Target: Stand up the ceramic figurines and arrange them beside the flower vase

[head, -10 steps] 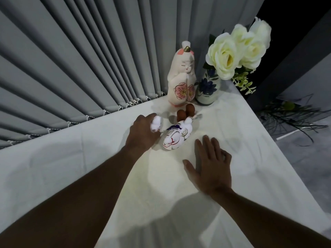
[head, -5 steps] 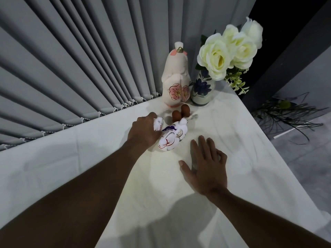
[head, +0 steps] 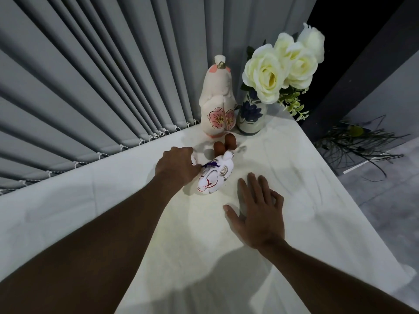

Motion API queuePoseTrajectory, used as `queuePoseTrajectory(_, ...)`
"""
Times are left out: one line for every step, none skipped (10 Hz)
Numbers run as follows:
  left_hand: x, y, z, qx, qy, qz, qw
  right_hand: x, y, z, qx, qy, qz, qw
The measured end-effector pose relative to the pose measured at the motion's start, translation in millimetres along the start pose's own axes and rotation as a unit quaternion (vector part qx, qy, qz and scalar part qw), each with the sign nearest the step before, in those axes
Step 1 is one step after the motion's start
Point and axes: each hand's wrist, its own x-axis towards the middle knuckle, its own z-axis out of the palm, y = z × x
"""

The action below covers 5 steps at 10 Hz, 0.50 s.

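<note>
A tall cream figurine [head: 217, 98] with pink flowers stands upright at the back of the table, touching the blue-flowered vase [head: 250, 116] of white roses [head: 267, 73] on its right. A white fox-like figurine [head: 214, 176] with red and gold lines and a purple cord lies on its side in the middle. Two small brown rounded pieces [head: 225, 143] stand just behind it. My left hand [head: 176, 166] is closed over a small white figurine [head: 194, 160], mostly hidden, right beside the lying one. My right hand [head: 256, 211] rests flat on the cloth, fingers apart, holding nothing.
The table wears a white cloth [head: 90, 211]. Grey vertical blinds [head: 90, 87] run along its far edge. The right edge drops to a grey floor, where a dark leafy plant [head: 353, 143] lies. A dark pillar [head: 353, 64] rises behind the vase.
My left hand has lowered the small white figurine toward the cloth and now covers more of it. The right hand stays flat. The view shifted slightly.
</note>
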Motion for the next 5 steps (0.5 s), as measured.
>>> queuePoseTrajectory(2, 0, 0, 0.005, -0.006, 0.004, 1.0, 0, 0, -1, 0.0, -0.004, 0.003, 1.0)
queuePoseTrajectory(3, -1, 0, -0.005, -0.009, -0.003, 1.0, 0, 0, -1, -0.001, -0.011, 0.004, 1.0)
queuePoseTrajectory(3, 0, -4, -0.019, -0.016, -0.002, 1.0, 1, 1, 0, 0.001, -0.019, 0.004, 1.0)
queuePoseTrajectory(-7, -2, -15, -0.052, -0.032, -0.028, 0.998, 1, 0, -2, -0.001, -0.02, 0.002, 1.0)
queuePoseTrajectory(-20, -6, -24, -0.084, -0.032, -0.035, 0.995, -1, 1, -1, 0.015, -0.025, 0.007, 1.0)
